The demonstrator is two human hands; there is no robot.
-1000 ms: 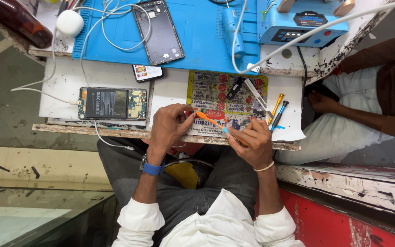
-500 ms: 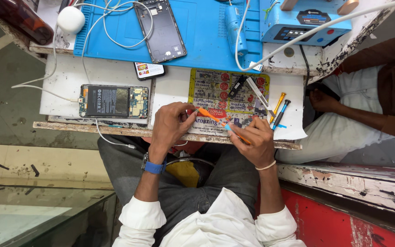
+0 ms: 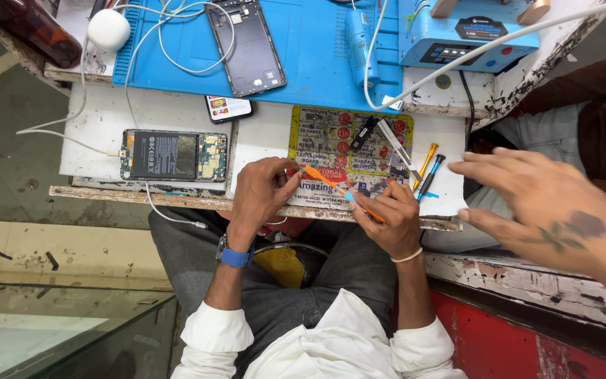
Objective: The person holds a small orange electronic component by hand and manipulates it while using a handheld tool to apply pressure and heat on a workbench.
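My left hand (image 3: pixel 257 193) rests at the front edge of the white desk (image 3: pixel 177 112), fingers pinched on something small that I cannot make out. My right hand (image 3: pixel 391 221) grips an orange-handled tool (image 3: pixel 327 181) whose tip points at my left fingers. Both hands work over a printed yellow sheet (image 3: pixel 324 137). An opened phone (image 3: pixel 173 156) with its battery and circuit board showing lies left of my left hand, with a white cable plugged in.
Another person's tattooed hand (image 3: pixel 534 203) reaches in from the right. Tweezers (image 3: pixel 395 146) and two small screwdrivers (image 3: pixel 427 167) lie on the sheet. A blue mat (image 3: pixel 310 63) holds a phone shell (image 3: pixel 245 45) and white cables; a blue box-shaped device (image 3: pixel 464 31) stands behind.
Another person's open hand has come into view from the right, close to the camera. My two hands stay at the desk edge with the orange tool, barely moved.
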